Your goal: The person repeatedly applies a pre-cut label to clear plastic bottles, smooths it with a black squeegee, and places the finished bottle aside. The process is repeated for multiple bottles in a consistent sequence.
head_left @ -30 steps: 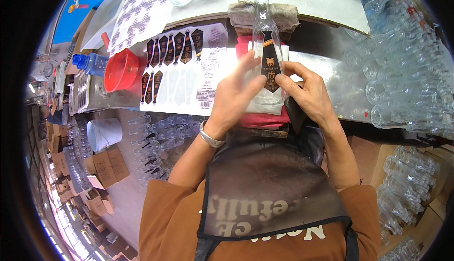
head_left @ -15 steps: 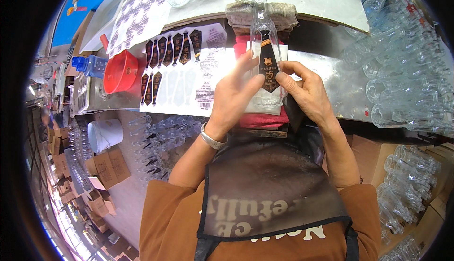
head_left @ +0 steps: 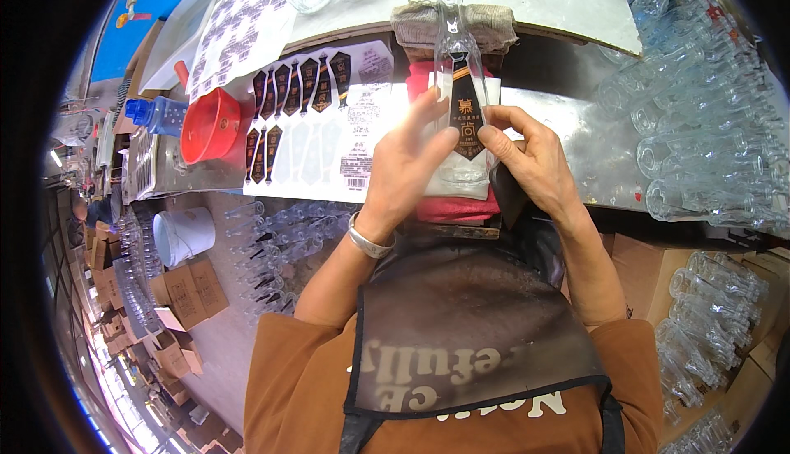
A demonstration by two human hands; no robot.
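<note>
A clear glass bottle (head_left: pixel 455 38) lies on its back in front of me, neck pointing away, on a padded rest with white and red cloth (head_left: pixel 461 209). On its front is a black tie-shaped decal (head_left: pixel 467 116) with gold characters and an orange stripe. My left hand (head_left: pixel 407 153), slightly blurred, is closed on the bottle's left side, thumb at the decal's edge. From the right, my right hand (head_left: pixel 531 153) grips the other side, thumb by the decal's lower part and fingers bent at the glass. A folded rag (head_left: pixel 491 26) lies under the neck.
Left of the bottle lies a decal sheet (head_left: pixel 309 137) with several black decals and blank spaces. Beyond it are a red plastic scoop (head_left: pixel 210 129) and a blue-capped bottle (head_left: pixel 156 114). Many glass bottles (head_left: pixel 699 125) are stacked at the right. A white bucket (head_left: pixel 183 234) stands on the floor.
Almost nothing differs. Both hands stay at the bottle, with only a very slight shift of the hands and the decal.
</note>
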